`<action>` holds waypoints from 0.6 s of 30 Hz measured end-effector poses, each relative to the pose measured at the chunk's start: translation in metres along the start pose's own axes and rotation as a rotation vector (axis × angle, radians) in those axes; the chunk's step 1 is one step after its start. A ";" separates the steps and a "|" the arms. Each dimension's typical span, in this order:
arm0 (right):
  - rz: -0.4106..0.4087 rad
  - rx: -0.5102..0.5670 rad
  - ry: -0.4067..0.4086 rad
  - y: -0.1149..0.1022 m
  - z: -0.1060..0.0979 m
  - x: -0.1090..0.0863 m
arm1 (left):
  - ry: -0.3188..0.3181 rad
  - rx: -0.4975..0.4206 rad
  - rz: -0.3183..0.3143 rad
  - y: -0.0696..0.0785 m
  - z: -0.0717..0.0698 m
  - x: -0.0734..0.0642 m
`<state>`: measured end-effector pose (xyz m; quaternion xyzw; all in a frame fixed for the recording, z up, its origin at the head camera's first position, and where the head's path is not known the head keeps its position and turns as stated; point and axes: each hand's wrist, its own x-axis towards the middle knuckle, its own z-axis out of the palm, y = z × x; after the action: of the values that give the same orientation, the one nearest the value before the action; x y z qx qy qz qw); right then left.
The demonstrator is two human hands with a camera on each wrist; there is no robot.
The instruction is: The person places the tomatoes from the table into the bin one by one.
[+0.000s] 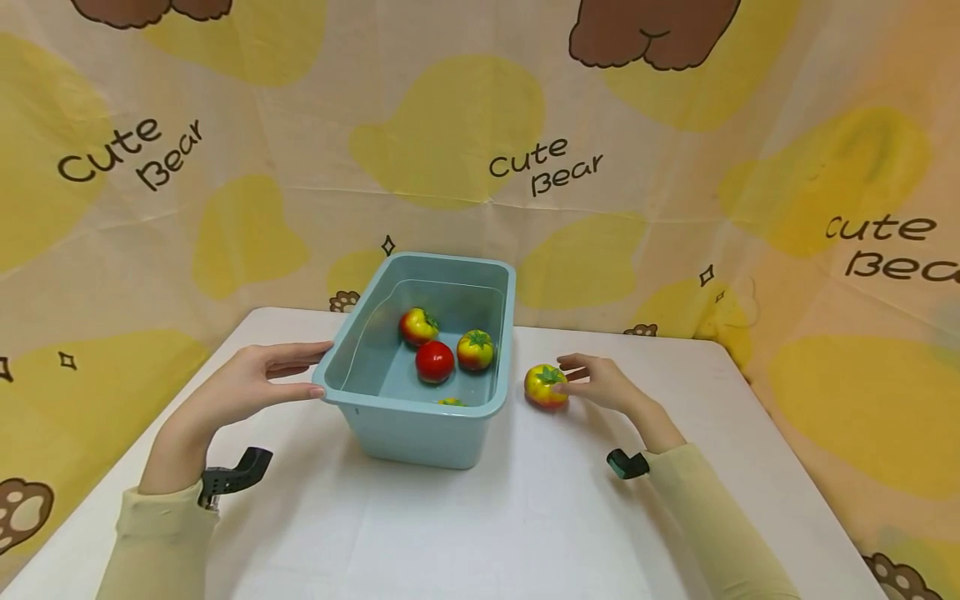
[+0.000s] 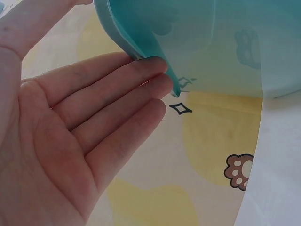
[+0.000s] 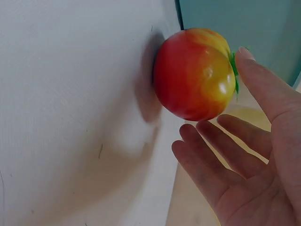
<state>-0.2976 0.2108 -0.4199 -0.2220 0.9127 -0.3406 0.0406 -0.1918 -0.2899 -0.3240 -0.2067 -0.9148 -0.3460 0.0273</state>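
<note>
A light blue plastic bin (image 1: 423, 433) stands on the table. In it lie two red-and-yellow tomatoes, one at the back (image 1: 418, 327) and one on the right (image 1: 476, 351), plus a plain red round fruit (image 1: 435, 362). Only the top of another yellow-green piece (image 1: 451, 402) shows over the near rim. At the bin's left rim my left hand (image 1: 266, 379) touches with extended fingers; the left wrist view shows them flat against the rim (image 2: 117, 33). Right of the bin, a tomato (image 1: 545, 387) with green leaves sits on the table. My right hand (image 1: 600, 383) is beside it, thumb by the leaves, fingers loosely spread.
The white table (image 1: 555, 500) reaches back to a yellow patterned cloth (image 1: 442, 125) that hangs behind and on both sides. Black wrist mounts sit on the left wrist (image 1: 236, 475) and the right wrist (image 1: 627, 464).
</note>
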 end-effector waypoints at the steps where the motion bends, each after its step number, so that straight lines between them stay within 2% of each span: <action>1: 0.002 -0.005 -0.003 0.000 0.001 0.001 | 0.000 0.000 0.002 0.000 0.000 0.000; 5: 0.035 -0.008 -0.012 0.000 0.005 0.002 | 0.001 0.000 0.004 0.000 0.000 0.000; 18: 0.065 0.003 -0.020 -0.003 0.012 0.001 | 0.005 0.005 0.008 -0.001 0.001 0.000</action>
<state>-0.2950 0.2007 -0.4267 -0.1955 0.9186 -0.3380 0.0612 -0.1918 -0.2901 -0.3251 -0.2092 -0.9148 -0.3441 0.0314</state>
